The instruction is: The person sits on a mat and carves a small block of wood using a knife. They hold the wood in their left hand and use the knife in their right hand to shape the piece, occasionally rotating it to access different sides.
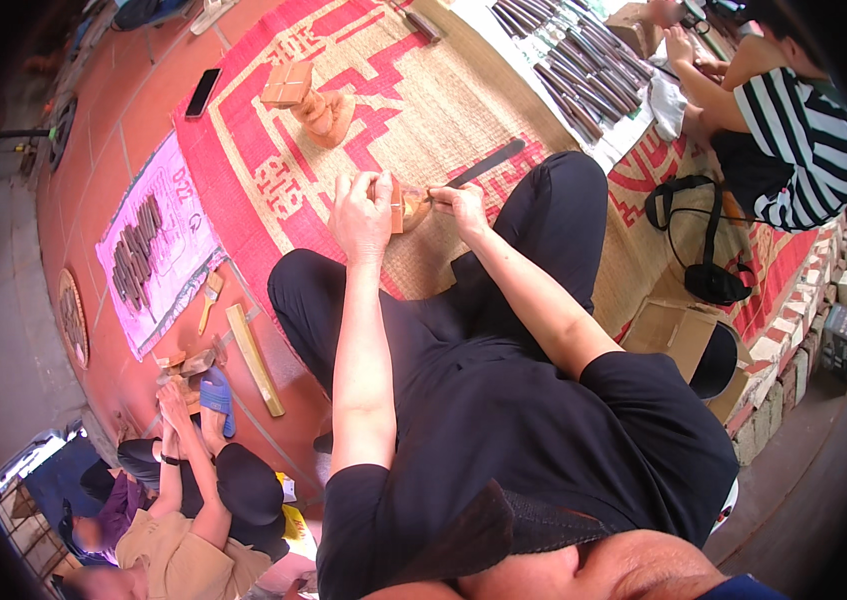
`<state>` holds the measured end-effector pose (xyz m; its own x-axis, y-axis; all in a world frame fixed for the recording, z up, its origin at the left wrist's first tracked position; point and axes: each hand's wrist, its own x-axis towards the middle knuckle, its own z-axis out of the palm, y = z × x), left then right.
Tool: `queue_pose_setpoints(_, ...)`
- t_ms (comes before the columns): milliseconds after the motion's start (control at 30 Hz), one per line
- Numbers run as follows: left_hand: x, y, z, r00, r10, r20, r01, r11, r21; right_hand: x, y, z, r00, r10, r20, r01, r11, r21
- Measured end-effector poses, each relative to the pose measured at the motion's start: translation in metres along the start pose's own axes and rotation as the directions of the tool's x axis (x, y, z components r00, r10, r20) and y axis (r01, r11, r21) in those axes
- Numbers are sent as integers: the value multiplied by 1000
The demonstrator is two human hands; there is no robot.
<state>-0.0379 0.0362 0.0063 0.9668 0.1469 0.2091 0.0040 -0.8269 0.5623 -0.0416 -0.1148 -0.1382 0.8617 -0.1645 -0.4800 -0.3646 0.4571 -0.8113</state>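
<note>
My left hand (362, 215) is closed around a small carved wooden piece with a square block base (397, 208), held above the mat between my knees. My right hand (460, 208) pinches a long dark, flat file (488, 162) near its narrow end. That tip meets the far side of the carving, while the wider end points away to the upper right. Fingers cover part of the wood and of the file. Beyond my left hand, a similar wooden carving (323, 115) with a block end (287, 85) lies on the mat.
A red-patterned straw mat (423, 110) lies under me. Rows of dark-handled tools (583, 65) are at the far right; a phone (203, 92) and pink sheet with thin tools (139, 250) are left. Co-workers sit right (793, 130) and lower left (183, 540). A cardboard box (668, 335) stands by my right side.
</note>
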Motion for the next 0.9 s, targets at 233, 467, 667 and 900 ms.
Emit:
queue_pose_setpoints(233, 0, -1, 0, 1000, -7, 0, 7, 1000, 11, -3, 2, 8, 999, -24, -39, 22, 997, -68)
queue_pose_setpoints(467, -1, 3, -1, 1000, -13, 14, 13, 1000, -1, 4, 11, -3, 999, 30, -43, -34, 994, -106)
queue_pose_setpoints(667, -1, 3, -3, 1000, -26, 13, 26, 1000, 4, 4, 7, -5, 999, 10, 37, -9, 1000, -24)
queue_pose_setpoints(900, 0, 4, -3, 1000, 11, -13, -11, 1000, 18, -6, -5, 7, 1000, -6, -28, 3, 993, -114)
